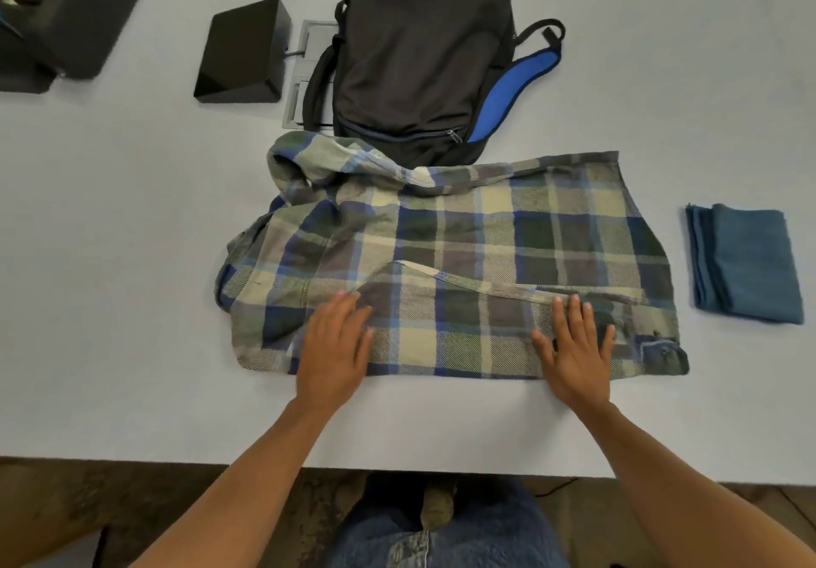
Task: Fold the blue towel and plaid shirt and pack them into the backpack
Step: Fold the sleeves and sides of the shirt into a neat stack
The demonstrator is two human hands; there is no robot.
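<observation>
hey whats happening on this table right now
A person is partway through folding a plaid shirt on a white table. The left hand and the right hand both press flat on the near edge of the shirt, smoothing a fold. The blue towel already lies folded to the right. The black backpack lies just beyond the shirt; nothing is visibly packed yet.

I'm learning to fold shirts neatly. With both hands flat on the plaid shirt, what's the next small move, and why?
Probably fold the far edge toward you. The left hand and right hand press flat on the near fold of the shirt, while its far part lies rumpled against the backpack. The towel is already folded.
</observation>
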